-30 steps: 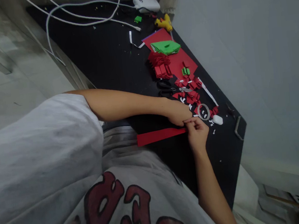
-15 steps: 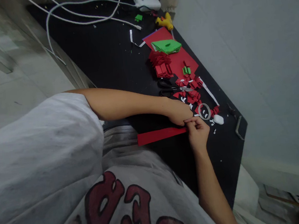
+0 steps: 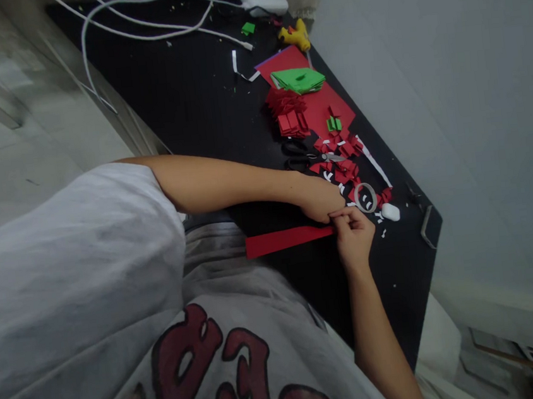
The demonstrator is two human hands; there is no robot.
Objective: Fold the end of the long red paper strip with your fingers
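A long red paper strip (image 3: pixel 285 241) lies nearly level near the table's front edge, and its right end runs to the fingertips of both hands. My right hand (image 3: pixel 356 234) pinches that end between thumb and fingers. Touching it from the upper left is my left hand (image 3: pixel 322 200), bent at the wrist, with fingers curled down and largely hidden. Just above the hands are black-handled scissors (image 3: pixel 307 156), folded red paper pieces (image 3: pixel 347 171), small white scraps and a roll of clear tape (image 3: pixel 365 198).
Stacked red folded paper (image 3: pixel 293 122), a green folded piece (image 3: pixel 299 80) and a red sheet (image 3: pixel 316 108) lie farther up. A yellow glue gun (image 3: pixel 295 35), white cables and a white box (image 3: pixel 263 0) are at the top. A white case (image 3: pixel 390 212) and phone (image 3: pixel 431 227) sit right.
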